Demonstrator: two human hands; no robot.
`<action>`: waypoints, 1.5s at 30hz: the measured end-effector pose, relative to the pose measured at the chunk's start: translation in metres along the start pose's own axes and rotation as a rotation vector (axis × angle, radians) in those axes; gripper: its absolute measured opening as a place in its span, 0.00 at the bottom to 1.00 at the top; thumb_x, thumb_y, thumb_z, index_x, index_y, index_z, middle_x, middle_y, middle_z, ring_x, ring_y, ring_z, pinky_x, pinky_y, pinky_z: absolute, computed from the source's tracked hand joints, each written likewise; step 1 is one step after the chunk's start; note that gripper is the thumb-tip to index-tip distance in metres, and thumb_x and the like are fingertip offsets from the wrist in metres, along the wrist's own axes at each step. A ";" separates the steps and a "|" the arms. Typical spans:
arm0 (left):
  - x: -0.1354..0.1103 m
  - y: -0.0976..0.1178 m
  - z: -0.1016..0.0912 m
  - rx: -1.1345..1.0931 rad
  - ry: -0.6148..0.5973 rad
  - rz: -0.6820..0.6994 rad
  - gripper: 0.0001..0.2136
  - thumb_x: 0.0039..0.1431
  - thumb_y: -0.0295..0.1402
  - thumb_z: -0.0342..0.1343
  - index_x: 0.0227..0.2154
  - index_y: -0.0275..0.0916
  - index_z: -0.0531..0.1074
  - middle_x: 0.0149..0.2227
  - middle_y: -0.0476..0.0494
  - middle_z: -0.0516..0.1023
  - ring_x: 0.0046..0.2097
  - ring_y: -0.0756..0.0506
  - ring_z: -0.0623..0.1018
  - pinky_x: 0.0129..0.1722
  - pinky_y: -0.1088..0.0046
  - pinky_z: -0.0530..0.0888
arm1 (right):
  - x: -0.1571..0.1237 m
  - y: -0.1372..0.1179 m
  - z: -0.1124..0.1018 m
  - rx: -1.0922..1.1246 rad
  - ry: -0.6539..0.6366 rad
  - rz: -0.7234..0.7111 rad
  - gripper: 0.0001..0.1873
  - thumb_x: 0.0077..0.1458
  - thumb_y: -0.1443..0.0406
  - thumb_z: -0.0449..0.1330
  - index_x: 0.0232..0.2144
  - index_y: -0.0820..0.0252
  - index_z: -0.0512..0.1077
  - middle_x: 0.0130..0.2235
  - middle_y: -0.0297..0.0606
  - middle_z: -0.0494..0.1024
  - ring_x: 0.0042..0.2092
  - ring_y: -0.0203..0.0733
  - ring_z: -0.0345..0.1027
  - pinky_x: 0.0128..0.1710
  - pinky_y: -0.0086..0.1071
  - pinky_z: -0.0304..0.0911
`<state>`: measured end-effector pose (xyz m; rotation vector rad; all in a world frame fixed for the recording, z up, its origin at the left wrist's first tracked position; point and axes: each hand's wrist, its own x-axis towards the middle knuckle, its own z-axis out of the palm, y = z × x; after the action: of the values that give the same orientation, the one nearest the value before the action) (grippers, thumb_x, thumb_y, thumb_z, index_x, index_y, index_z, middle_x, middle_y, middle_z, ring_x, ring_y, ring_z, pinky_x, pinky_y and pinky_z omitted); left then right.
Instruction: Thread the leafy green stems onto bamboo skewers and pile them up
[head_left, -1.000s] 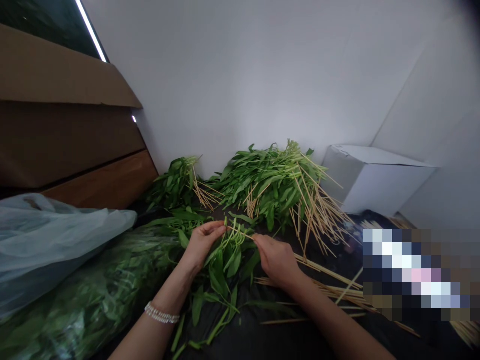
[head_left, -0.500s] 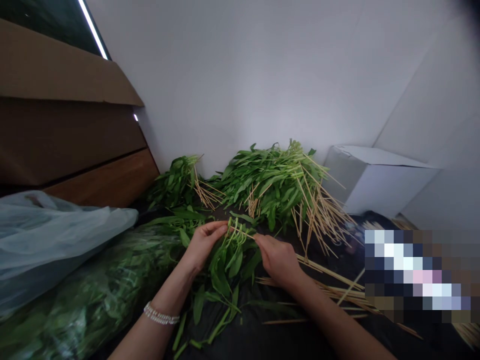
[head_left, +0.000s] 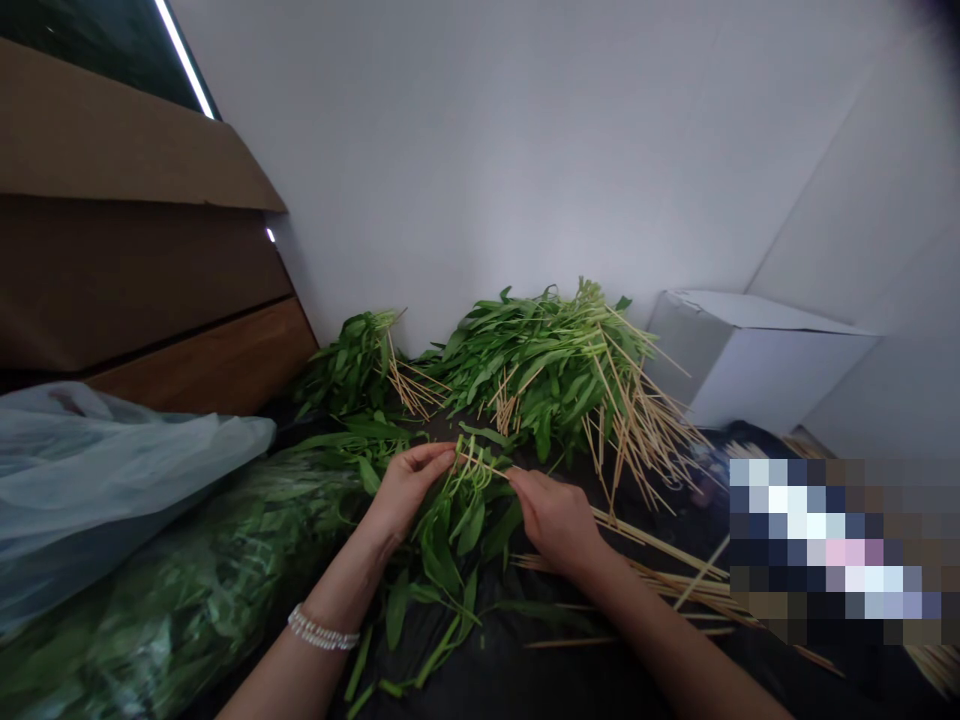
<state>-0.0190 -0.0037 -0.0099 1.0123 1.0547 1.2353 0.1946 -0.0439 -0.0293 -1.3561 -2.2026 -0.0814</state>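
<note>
A thin wooden skewer (head_left: 491, 467) runs between my two hands, threaded through the stems of several leafy greens (head_left: 448, 550) that hang below it. At its left end, my left hand (head_left: 409, 487) is closed in a pinch, thumb against fingers, beside the outermost stem. My right hand (head_left: 561, 517) pinches the other end, its fingertips close to the right edge of the stems. Part of the skewer is hidden inside the right hand. Loose leaves and cut stems (head_left: 437, 650) lie on the black surface beneath.
Against the wall rest a large pile of skewered greens (head_left: 517, 345) and a smaller one (head_left: 356, 350). Loose skewers (head_left: 690, 590) lie right. A clear bag of greens (head_left: 225, 560) and cardboard box (head_left: 135, 270) are left; a white box (head_left: 780, 370) stands back right.
</note>
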 end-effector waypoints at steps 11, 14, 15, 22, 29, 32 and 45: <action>0.000 0.001 -0.001 0.074 0.042 0.020 0.17 0.38 0.39 0.71 0.33 0.36 0.81 0.34 0.40 0.83 0.32 0.46 0.80 0.37 0.72 0.75 | -0.001 0.000 0.002 -0.011 -0.007 0.000 0.17 0.63 0.69 0.47 0.48 0.57 0.72 0.38 0.39 0.80 0.38 0.39 0.74 0.35 0.27 0.62; -0.001 0.002 0.000 0.078 0.030 0.001 0.18 0.37 0.39 0.72 0.33 0.36 0.81 0.32 0.41 0.83 0.31 0.47 0.79 0.35 0.72 0.75 | -0.001 -0.002 0.003 -0.009 -0.015 -0.006 0.17 0.63 0.70 0.47 0.47 0.58 0.72 0.39 0.40 0.80 0.38 0.40 0.74 0.35 0.27 0.62; -0.001 0.002 0.000 0.081 0.025 0.001 0.18 0.37 0.39 0.71 0.33 0.36 0.81 0.32 0.41 0.83 0.30 0.47 0.79 0.35 0.73 0.74 | -0.001 -0.002 0.003 -0.010 -0.018 -0.007 0.17 0.63 0.70 0.47 0.47 0.59 0.72 0.38 0.40 0.80 0.38 0.40 0.74 0.35 0.27 0.62; -0.003 0.003 0.003 0.159 0.044 0.072 0.18 0.36 0.40 0.72 0.31 0.35 0.81 0.31 0.42 0.83 0.31 0.47 0.79 0.35 0.74 0.74 | -0.001 -0.003 0.003 -0.020 -0.024 0.000 0.16 0.62 0.70 0.47 0.46 0.58 0.72 0.38 0.40 0.80 0.37 0.39 0.74 0.34 0.27 0.62; -0.002 0.004 0.000 0.055 -0.004 -0.046 0.20 0.37 0.40 0.72 0.34 0.36 0.81 0.34 0.40 0.83 0.32 0.45 0.81 0.37 0.71 0.76 | -0.001 -0.002 0.004 0.019 0.003 -0.021 0.17 0.62 0.70 0.47 0.47 0.58 0.71 0.39 0.40 0.80 0.39 0.40 0.74 0.36 0.28 0.63; -0.001 0.002 -0.001 0.035 0.004 -0.080 0.17 0.36 0.39 0.72 0.31 0.36 0.81 0.31 0.41 0.83 0.31 0.46 0.80 0.36 0.71 0.76 | -0.002 -0.001 0.006 0.022 0.006 -0.017 0.17 0.62 0.70 0.47 0.47 0.58 0.71 0.39 0.40 0.80 0.39 0.39 0.74 0.37 0.27 0.62; -0.001 -0.002 -0.001 0.060 -0.020 -0.089 0.15 0.35 0.39 0.72 0.29 0.38 0.81 0.28 0.44 0.83 0.28 0.48 0.79 0.34 0.73 0.75 | -0.003 -0.002 0.009 0.038 0.031 -0.033 0.16 0.61 0.71 0.47 0.46 0.60 0.72 0.36 0.40 0.79 0.38 0.40 0.73 0.36 0.28 0.61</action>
<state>-0.0192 -0.0048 -0.0118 1.0109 1.1155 1.1253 0.1902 -0.0445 -0.0378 -1.2896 -2.1907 -0.0724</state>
